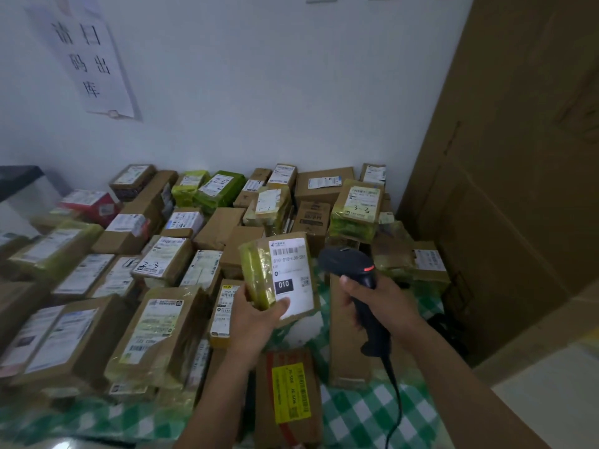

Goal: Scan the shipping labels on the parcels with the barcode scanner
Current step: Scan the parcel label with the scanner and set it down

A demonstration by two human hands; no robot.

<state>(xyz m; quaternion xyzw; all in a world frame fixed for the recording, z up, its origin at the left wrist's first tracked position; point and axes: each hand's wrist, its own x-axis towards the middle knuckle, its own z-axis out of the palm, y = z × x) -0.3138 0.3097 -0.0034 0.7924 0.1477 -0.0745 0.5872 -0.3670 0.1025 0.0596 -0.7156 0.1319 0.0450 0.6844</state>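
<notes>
Head view: holding a tape-wrapped parcel [256, 270] up over the table with left hand [256, 314], fingers curled round its lower corner, thumb on the shipping label [290, 270] facing the camera. Gripping barcode scanner [348, 264] by the handle with right hand [377, 303], scanner head just right of the parcel, not touching, red light lit on top; black cable [394, 393] hanging from the handle. Below: green checked cloth [366, 416], brown box with yellow label [290, 396] lying flat between the forearms. Left and behind: many more labelled parcels [162, 264] packed up to the white wall. Paper sign [87, 56] upper left, tall cardboard [518, 189] at right.
</notes>
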